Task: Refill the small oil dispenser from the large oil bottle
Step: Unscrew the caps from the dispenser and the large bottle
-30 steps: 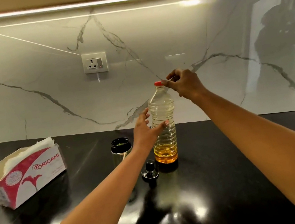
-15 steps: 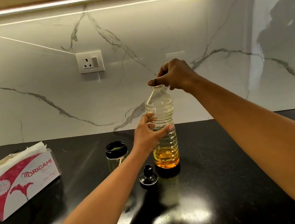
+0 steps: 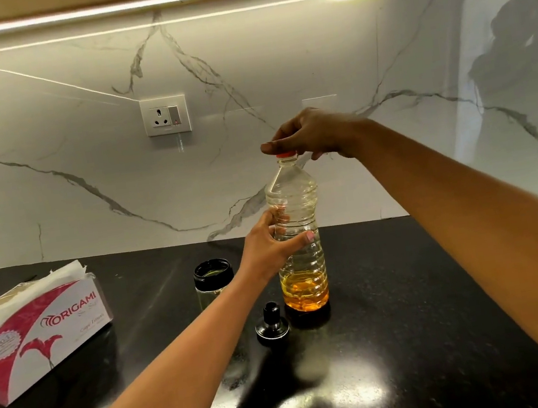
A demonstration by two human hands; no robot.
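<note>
A tall clear plastic oil bottle stands upright on the black counter, with amber oil only in its lowest part. My left hand is wrapped around its middle. My right hand sits over the top, fingers closed on the red cap. Left of the bottle stands the small glass oil dispenser, its black-rimmed mouth uncovered. The dispenser's black spout lid lies on the counter in front of the bottle.
A red and white tissue box lies at the left of the counter. A marble backsplash with a wall socket rises behind. The counter's right side shows only glossy black surface.
My left hand went from open beside the bottle to gripping its middle. My right hand came down from beside the cap onto the top of it.
</note>
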